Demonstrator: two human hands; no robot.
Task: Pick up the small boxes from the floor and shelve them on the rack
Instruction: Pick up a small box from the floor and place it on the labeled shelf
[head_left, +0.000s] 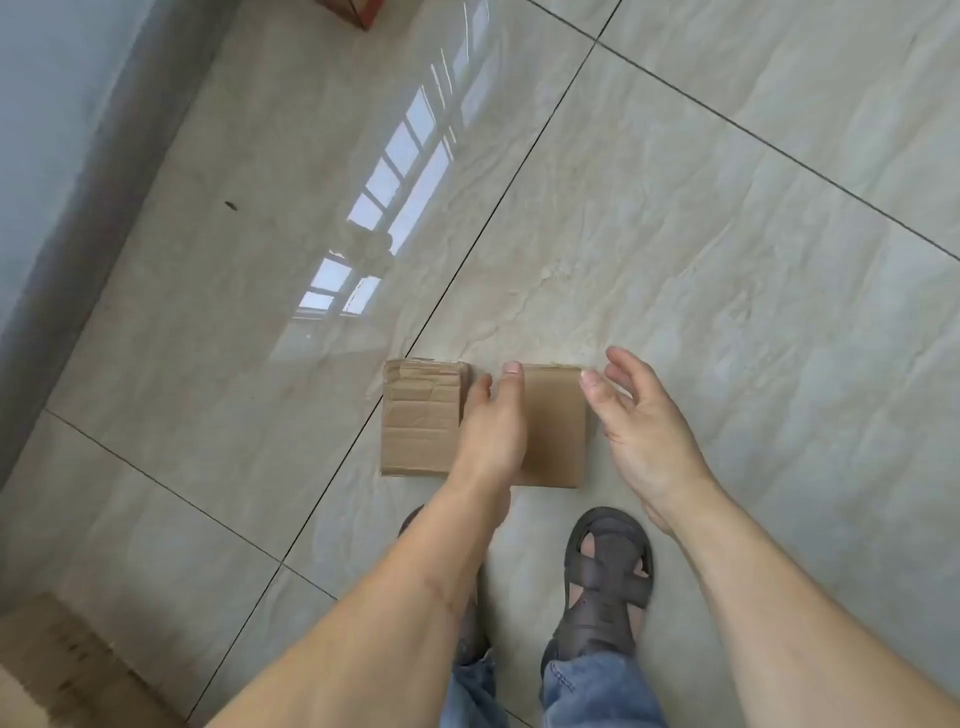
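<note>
Two small brown cardboard boxes lie side by side on the glossy tiled floor just in front of my feet. The left box (418, 426) has creased, worn flaps. The right box (553, 426) is smooth. My left hand (491, 426) reaches down between them, fingers extended against the left side of the right box and partly covering both. My right hand (641, 426) hovers open at that box's right side, fingers spread, not clearly touching it. The rack is not in view.
A grey wall (62, 156) runs along the left. A larger cardboard piece (57, 670) lies at the bottom left corner. A red-brown box corner (358, 10) shows at the top edge. My sandalled foot (608, 577) stands just behind the boxes.
</note>
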